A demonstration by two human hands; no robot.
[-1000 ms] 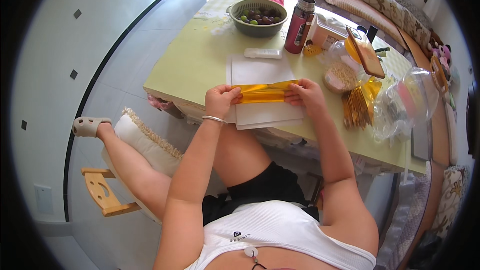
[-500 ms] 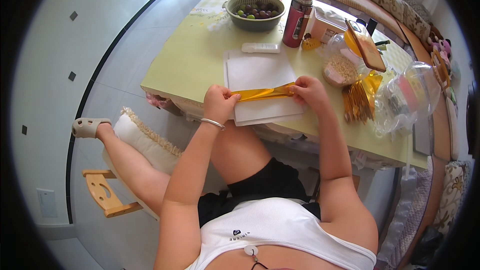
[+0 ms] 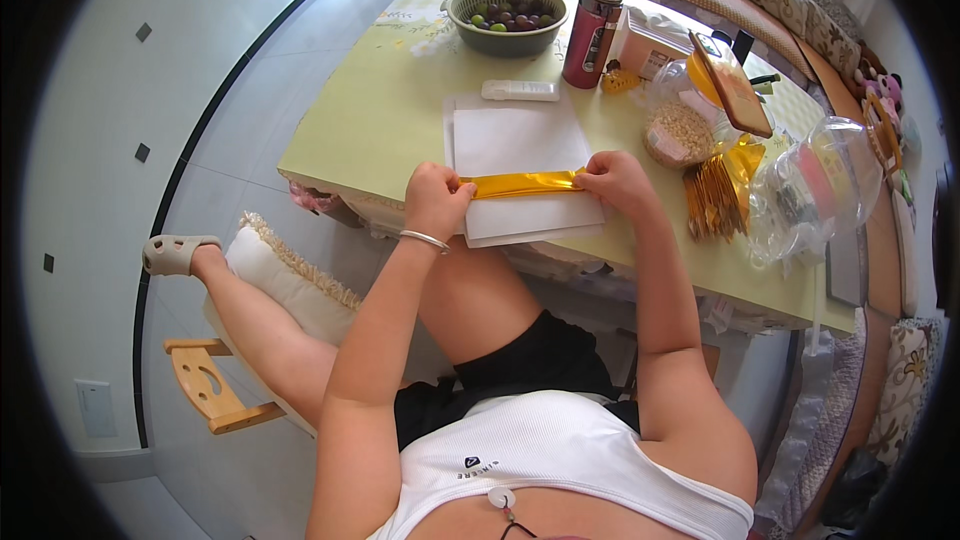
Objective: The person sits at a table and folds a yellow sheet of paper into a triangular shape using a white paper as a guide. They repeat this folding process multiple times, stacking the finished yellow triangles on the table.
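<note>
Between my hands a strip of shiny gold paper (image 3: 527,184) is stretched flat from side to side. Its left end is pinched by my left hand (image 3: 437,201), which wears a silver bangle at the wrist. My right hand (image 3: 618,183) pinches the other end, fingers closed. Under the strip lie white paper sheets (image 3: 520,135), stacked a little askew at the table's near edge. A white glue-stick-like tube (image 3: 520,91) rests just beyond them. To the right of my right hand lies a bundle of narrow gold folded pieces (image 3: 715,202).
A colander bowl of grapes (image 3: 508,40) and a dark red thermos (image 3: 594,30) stand at the back of the table (image 3: 370,120). Right of them are a tub of small tan pieces (image 3: 677,135), a phone (image 3: 731,90) propped up, and a clear plastic bag (image 3: 820,190).
The gold strip, twisted before, now lies smoother and flatter between my hands. Both hands keep their hold and have barely shifted.
</note>
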